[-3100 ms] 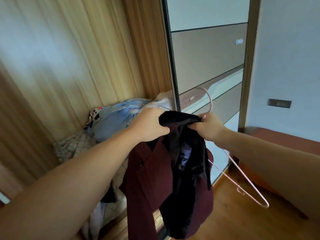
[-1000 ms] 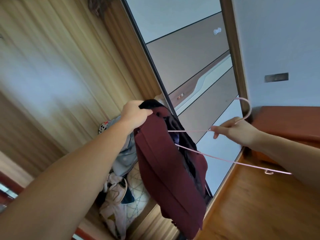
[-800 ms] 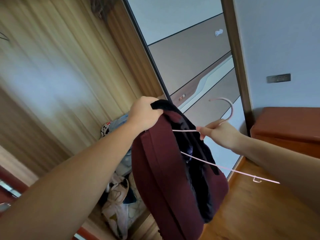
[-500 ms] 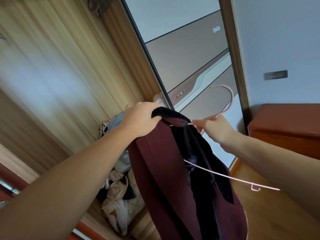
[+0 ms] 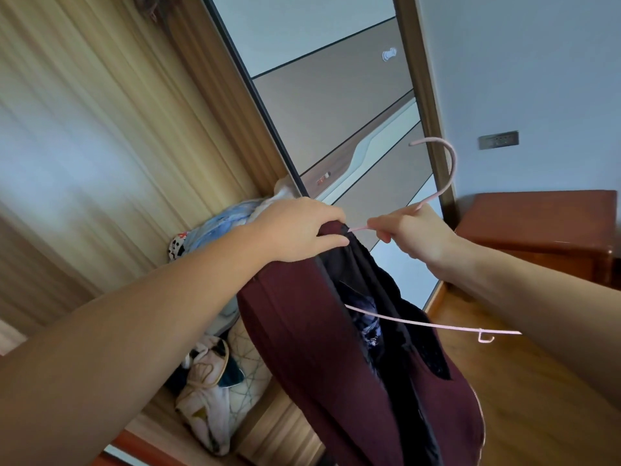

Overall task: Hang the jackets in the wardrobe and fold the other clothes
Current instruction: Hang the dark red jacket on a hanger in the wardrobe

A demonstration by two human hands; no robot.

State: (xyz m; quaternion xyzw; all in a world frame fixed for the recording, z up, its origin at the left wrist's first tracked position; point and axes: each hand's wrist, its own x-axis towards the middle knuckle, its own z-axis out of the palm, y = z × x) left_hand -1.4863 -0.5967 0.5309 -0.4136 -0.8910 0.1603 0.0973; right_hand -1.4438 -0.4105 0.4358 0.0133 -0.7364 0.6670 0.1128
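The dark red jacket (image 5: 302, 331) hangs in the lower middle of the frame, half on the pink hanger (image 5: 450, 169). The left hand (image 5: 295, 230) grips its collar with curled fingers. The right hand (image 5: 413, 233) pinches the hanger just under the hook. One hanger arm goes inside the jacket; the other sticks out to the right. I judge the jacket can slide off if the second shoulder is not seated. At the left, the open wardrobe (image 5: 100, 129) holds a pile of clothes (image 5: 215, 375) on its bottom.
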